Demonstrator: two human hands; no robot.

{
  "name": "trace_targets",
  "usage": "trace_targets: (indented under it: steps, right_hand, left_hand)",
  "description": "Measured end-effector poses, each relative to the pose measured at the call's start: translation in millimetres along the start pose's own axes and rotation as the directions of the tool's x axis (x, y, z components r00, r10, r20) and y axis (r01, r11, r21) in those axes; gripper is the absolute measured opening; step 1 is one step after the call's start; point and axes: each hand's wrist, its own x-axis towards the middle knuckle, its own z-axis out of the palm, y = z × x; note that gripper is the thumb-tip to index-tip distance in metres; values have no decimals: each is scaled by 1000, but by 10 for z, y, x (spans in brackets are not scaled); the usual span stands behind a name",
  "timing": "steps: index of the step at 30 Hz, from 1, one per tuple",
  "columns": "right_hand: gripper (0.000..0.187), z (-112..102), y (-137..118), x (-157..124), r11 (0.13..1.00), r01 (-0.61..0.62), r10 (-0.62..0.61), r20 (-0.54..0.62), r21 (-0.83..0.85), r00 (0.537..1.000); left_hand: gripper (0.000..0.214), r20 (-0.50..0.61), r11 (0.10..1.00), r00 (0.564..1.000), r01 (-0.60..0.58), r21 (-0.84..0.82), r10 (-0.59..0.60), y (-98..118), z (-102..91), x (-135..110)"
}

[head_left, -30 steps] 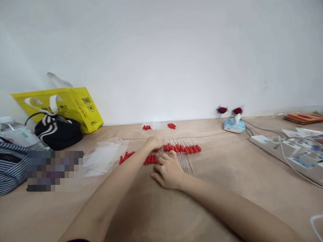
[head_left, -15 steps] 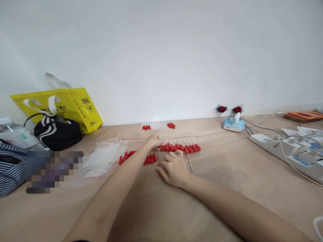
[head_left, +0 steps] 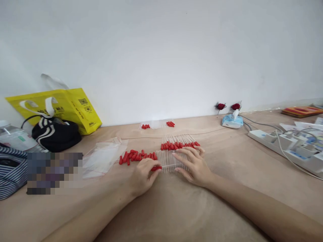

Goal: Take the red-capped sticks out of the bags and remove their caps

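A row of clear thin tubes (head_left: 168, 160) lies side by side on the tan table, and behind it a second row of tubes (head_left: 179, 145) carries red caps. Several loose red caps (head_left: 136, 156) are scattered just left of the tubes. My left hand (head_left: 142, 176) pinches one red cap (head_left: 156, 168) at the left end of the near row. My right hand (head_left: 193, 164) rests flat on the tubes with its fingers spread.
Clear plastic bags (head_left: 103, 156) lie to the left, with a yellow bag (head_left: 63, 106), a black bag (head_left: 55, 133) and a striped bag (head_left: 11, 174) beyond. Small packs of red caps (head_left: 156, 125) sit by the wall. A tissue pack (head_left: 232, 120) and power strips (head_left: 287, 148) stand right.
My left hand has drawn back from the far row and now pinches a red cap at the near tubes. My right hand has shifted right and spread flat on the tubes.
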Motion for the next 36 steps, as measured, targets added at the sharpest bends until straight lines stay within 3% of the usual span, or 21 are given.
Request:
trace_targets:
  steps: [3, 7, 16, 24, 36]
  right_hand:
    - [20, 95, -58, 22, 994, 72, -75, 37, 80, 996]
    - [21, 175, -106, 17, 993, 55, -62, 65, 107, 996]
    - [18, 88, -86, -38, 995, 38, -47, 90, 96, 995]
    - [19, 54, -74, -60, 993, 49, -59, 87, 110, 994]
    - [18, 45, -103, -76, 993, 74, -82, 91, 88, 992]
  left_hand:
    - [7, -38, 998, 997, -64, 8, 64, 70, 56, -40]
    - [12, -37, 997, 997, -67, 39, 69, 57, 64, -18]
    - [18, 8, 971, 992, -127, 204, 128, 61, 9, -33]
    - [18, 30, 961, 983, -183, 209, 181, 125, -15, -49]
    - [20, 59, 957, 984, -179, 228, 170, 123, -35, -89]
